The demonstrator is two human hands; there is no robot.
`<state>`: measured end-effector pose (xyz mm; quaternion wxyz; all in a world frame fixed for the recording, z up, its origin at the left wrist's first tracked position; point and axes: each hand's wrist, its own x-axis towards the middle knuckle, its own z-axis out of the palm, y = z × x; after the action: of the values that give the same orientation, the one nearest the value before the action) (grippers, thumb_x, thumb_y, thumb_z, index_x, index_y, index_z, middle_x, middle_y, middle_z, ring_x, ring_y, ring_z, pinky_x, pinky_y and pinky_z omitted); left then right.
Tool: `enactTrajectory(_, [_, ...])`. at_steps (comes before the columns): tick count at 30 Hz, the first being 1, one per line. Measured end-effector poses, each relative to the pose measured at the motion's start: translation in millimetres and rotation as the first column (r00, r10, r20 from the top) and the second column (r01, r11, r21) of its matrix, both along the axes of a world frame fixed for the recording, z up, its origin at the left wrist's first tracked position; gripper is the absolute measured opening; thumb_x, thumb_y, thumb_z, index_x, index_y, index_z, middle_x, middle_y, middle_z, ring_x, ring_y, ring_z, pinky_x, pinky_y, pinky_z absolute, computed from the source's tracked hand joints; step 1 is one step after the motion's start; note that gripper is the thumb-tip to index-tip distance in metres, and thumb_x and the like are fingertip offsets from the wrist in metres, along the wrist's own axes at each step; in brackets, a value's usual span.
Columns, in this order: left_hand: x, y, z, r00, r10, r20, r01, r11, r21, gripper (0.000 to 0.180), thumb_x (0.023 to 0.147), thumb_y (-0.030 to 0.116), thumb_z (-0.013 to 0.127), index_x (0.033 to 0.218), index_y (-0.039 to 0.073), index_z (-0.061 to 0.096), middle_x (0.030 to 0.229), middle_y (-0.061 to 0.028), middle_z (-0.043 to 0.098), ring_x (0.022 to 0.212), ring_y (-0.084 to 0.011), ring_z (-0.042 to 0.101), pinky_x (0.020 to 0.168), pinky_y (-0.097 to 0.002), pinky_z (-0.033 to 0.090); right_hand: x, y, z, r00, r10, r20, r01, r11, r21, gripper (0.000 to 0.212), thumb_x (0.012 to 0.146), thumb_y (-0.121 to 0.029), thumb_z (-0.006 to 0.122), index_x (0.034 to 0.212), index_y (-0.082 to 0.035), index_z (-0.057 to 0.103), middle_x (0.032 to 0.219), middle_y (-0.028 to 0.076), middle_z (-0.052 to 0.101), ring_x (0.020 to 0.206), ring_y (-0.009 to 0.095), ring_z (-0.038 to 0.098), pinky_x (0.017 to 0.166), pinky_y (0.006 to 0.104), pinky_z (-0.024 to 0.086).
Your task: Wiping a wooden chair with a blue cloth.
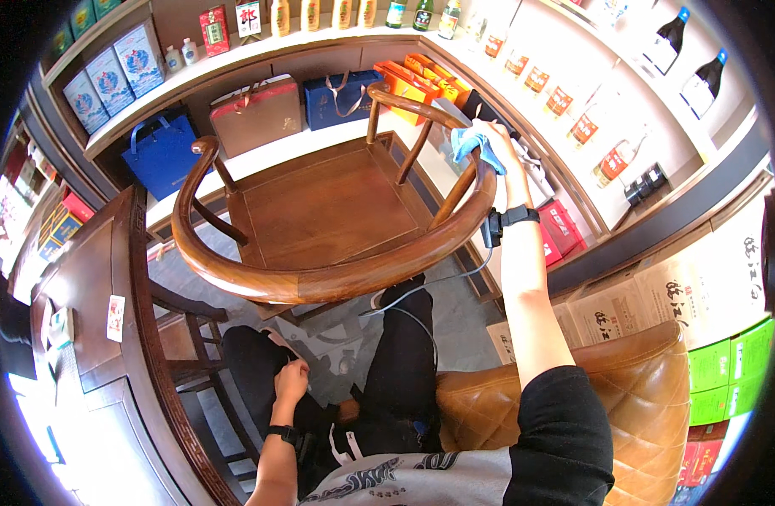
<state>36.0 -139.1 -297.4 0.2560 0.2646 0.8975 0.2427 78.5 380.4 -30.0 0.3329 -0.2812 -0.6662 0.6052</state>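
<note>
A dark wooden armchair (328, 207) with a rounded horseshoe rail stands in front of me, its curved back toward me. My right hand (495, 142) reaches out along the right side of that rail. It is closed on a light blue cloth (478, 150), which lies folded over the wood and touches it. My left hand (292, 381) is low, beside my left thigh, with its fingers curled in and nothing visible in them. Both wrists wear dark bands, and a thin grey cable (429, 282) hangs from the right one.
A carved wooden table (92, 278) runs along the left, with a stool-like frame beside it. Behind the chair, shelves (261, 52) carry bottles and boxes, with gift bags (256, 115) below. A tan quilted seat (632, 405) and stacked cartons (683, 291) stand at my right.
</note>
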Motion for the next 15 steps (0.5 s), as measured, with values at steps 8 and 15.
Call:
enactTrajectory(8, [1, 7, 1, 1.0, -0.018, 0.0, 0.018, 1.0, 0.021, 0.014, 0.08, 0.011, 0.053, 0.085, 0.007, 0.065, 0.088, -0.014, 0.066, 0.085, -0.0339, 0.063, 0.073, -0.0433, 0.049, 16, 18, -19, 0.978, 0.066, -0.2, -0.027, 0.981, 0.191, 0.031, 0.09, -0.025, 0.056, 0.075, 0.001, 0.065, 0.065, -0.002, 0.058, 0.058, 0.008, 0.054, 0.054, 0.0231, 0.042])
enactTrajectory(15, [0, 11, 3, 0.999, -0.031, -0.007, 0.031, 0.998, 0.049, 0.014, 0.08, 0.011, 0.052, 0.084, 0.008, 0.065, 0.088, -0.0138, 0.067, 0.085, -0.0335, 0.063, 0.073, -0.043, 0.049, 36, -16, -10, 0.995, 0.065, -0.076, -0.041, 0.96, 0.276, 0.022, 0.09, -0.016, 0.054, 0.077, -0.001, 0.065, 0.072, 0.003, 0.063, 0.067, 0.01, 0.058, 0.062, 0.0215, 0.042])
